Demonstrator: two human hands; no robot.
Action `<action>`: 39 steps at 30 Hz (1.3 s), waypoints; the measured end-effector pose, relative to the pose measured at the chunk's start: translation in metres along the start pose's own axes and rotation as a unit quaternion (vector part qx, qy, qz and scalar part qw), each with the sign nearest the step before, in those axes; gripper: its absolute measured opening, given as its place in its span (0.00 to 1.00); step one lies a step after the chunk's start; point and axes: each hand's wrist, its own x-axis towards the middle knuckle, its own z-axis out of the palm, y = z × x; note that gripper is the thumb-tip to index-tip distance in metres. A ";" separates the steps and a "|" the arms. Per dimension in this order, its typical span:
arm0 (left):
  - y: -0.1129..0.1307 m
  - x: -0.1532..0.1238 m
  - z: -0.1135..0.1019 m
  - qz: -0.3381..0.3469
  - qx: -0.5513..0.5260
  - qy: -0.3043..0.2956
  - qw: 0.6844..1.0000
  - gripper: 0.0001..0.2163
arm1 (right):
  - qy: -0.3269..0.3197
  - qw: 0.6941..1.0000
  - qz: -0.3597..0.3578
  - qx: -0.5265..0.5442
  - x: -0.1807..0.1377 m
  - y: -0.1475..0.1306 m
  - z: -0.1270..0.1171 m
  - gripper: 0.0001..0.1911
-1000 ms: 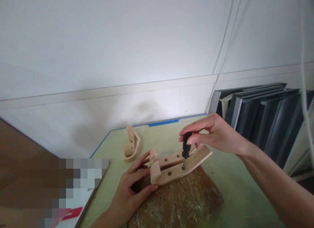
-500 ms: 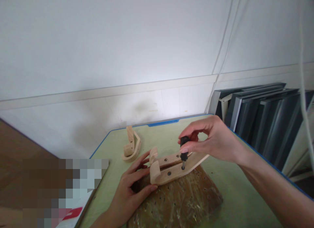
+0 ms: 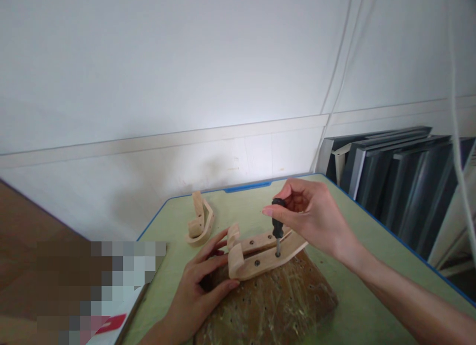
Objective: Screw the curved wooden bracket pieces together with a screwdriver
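My right hand (image 3: 316, 213) grips the black handle of a short screwdriver (image 3: 277, 220) between thumb and fingers. The screwdriver stands nearly upright, its tip in a hole of a pale wooden piece (image 3: 256, 266) with an upturned, curled end. A second similar wooden piece (image 3: 256, 243) lies just behind it. My left hand (image 3: 203, 280) is closed around the curled ends, thumb at the front and fingers behind. Both pieces rest on a brown board (image 3: 275, 305) dotted with small holes. The far ends of the pieces are partly hidden by my right hand.
More curved wooden pieces (image 3: 201, 221) lie at the back left of the pale green table (image 3: 368, 285). A white wall (image 3: 223, 77) rises behind it. Dark panels (image 3: 394, 171) lean at the right, near a hanging white cable (image 3: 454, 127). A white-and-red item (image 3: 111, 325) sits at lower left.
My right hand has turned and shifted slightly left around the screwdriver handle, with the thumb now extended across it. My left hand and the wooden pieces stay in place.
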 end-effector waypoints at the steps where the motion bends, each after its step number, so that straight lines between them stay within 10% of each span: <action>1: 0.000 0.000 0.000 0.002 -0.001 0.000 1.000 0.12 | -0.001 1.000 -0.004 0.000 0.000 0.000 0.000 0.12; 13: -0.001 -0.002 -0.003 -0.003 0.005 0.003 1.000 0.13 | -0.297 0.938 -0.060 0.167 0.028 0.004 -0.029 0.06; 20: -0.005 0.000 -0.002 -0.004 0.011 0.009 1.000 0.13 | -0.603 0.773 -0.043 0.194 0.073 0.015 -0.049 0.15; 28: -0.011 0.001 0.001 0.003 0.016 0.012 1.000 0.14 | -0.715 0.651 -0.041 0.250 0.107 0.042 -0.032 0.16; 39: -0.006 0.001 -0.002 0.002 0.023 0.005 1.000 0.15 | -0.614 0.722 -0.023 0.318 0.099 0.047 -0.017 0.11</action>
